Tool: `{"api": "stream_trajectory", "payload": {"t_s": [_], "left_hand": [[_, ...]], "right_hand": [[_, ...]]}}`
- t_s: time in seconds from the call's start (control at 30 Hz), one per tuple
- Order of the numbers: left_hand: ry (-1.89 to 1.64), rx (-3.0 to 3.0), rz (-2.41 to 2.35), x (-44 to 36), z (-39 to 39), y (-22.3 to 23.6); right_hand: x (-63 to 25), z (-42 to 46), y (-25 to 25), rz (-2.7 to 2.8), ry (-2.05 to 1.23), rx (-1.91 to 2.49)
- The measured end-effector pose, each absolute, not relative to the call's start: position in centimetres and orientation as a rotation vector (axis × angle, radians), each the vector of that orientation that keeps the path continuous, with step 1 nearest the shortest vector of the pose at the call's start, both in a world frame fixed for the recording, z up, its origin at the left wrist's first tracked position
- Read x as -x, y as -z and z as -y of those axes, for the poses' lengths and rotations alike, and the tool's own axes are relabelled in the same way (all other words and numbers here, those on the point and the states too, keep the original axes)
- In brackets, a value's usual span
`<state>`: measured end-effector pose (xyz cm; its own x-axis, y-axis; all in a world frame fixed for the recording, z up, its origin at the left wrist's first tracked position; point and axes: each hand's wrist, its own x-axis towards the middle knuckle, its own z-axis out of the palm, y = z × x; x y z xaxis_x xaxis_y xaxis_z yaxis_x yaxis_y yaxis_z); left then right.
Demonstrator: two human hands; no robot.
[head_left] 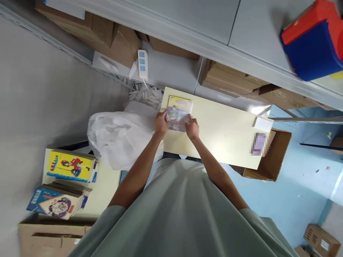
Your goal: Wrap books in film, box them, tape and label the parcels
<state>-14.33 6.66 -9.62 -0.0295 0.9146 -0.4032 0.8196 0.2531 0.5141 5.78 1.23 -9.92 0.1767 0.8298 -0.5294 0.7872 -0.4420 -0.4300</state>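
A thin book (pixel 179 113) with a yellow and purple illustrated cover lies on the left end of the cream table (pixel 214 132). Its lower half looks pale and hazy, perhaps under a clear film. My left hand (pixel 161 123) grips the book's left edge, thumb on the cover and fingers curled at the side. At the right edge, my right hand (pixel 192 127) holds it with bent fingers, the thumb side resting against the cover. The fingertips under the book are hidden.
White plastic bags (pixel 115 135) bulge against the table's left side. Stacks of books (pixel 70 166) stand at lower left. A power strip (pixel 143 64) lies on the shelf behind. An open cardboard box (pixel 281 157) sits by the right end, near a small white box (pixel 263 124).
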Motion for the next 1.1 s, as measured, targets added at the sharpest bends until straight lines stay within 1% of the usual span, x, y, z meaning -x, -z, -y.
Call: {"api": "stream_trajectory", "payload": {"t_s": [0.1, 0.3, 0.43, 0.53, 0.7, 0.83, 0.93, 1.0, 1.1], "left_hand": [[-0.181, -1.558, -1.869, 15.6, -8.4, 9.5], [-0.213, -1.541, -1.824, 15.3, -8.1, 8.8], [-0.304, -1.483, -1.729, 16.3, -7.7, 7.5], [-0.455, -1.458, -1.67, 17.6, -5.6, 5.5], [-0.811, -1.425, -1.595, 19.4, 2.4, 1.3], [-0.981, -1.365, -1.663, 20.7, 10.8, -1.8], [-1.109, -1.312, -1.773, 22.1, 17.9, -3.6], [-1.148, -1.262, -1.876, 23.1, 23.1, -4.7], [-1.093, -1.125, -2.074, 24.7, 31.1, -6.3]], "right_hand": [[-4.2, -3.0, 9.8, 1.591, -1.11, 2.383], [-4.5, -2.1, 8.7, 1.408, -1.13, 2.331], [-5.0, -1.4, 7.2, 1.337, -1.1, 2.282], [-5.6, -0.1, 5.3, 1.317, -1.056, 2.172], [-5.9, 3.8, 1.3, 1.34, -1.097, 1.95], [-4.2, 7.5, -1.8, 1.387, -1.195, 1.74], [-2.0, 10.3, -3.5, 1.448, -1.331, 1.584], [-0.4, 12.2, -4.3, 1.507, -1.434, 1.489], [2.2, 15.2, -5.3, 1.601, -1.548, 1.371]]}}
